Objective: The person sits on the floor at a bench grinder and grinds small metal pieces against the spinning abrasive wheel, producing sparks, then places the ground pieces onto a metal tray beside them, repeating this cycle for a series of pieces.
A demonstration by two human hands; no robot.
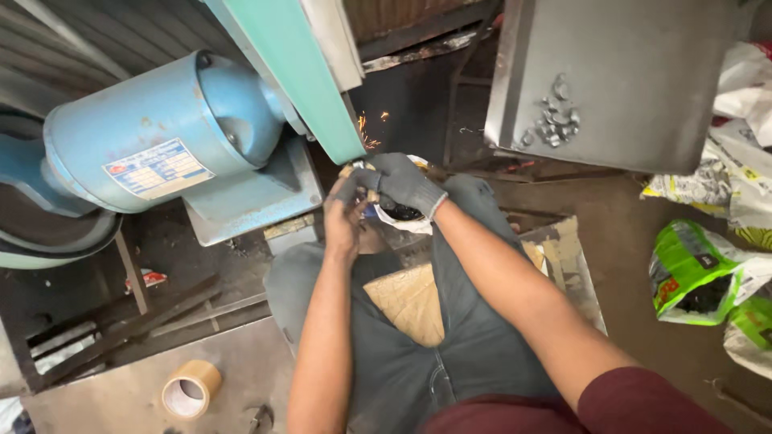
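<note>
Head view, read from left to right. At far left I see the blue electric motor [157, 133], with a roll of tan tape [190, 390] on the floor below it. Next, the green belt housing [301, 68] slopes down to the centre, where orange sparks [368, 133] fly at its lower end. My bare left hand [344, 217] and my grey-gloved right hand [402, 183] meet just under that end, both pinched closed on a small brass-coloured piece [371, 195] held between the fingertips, close to the belt. A white bowl [400, 215] of dark contents sits just behind the hands, over my lap. Further right, a grey metal tray [627, 88] carries a heap of small metal parts [553, 119]. At far right lies a green plastic bag [693, 269].
</note>
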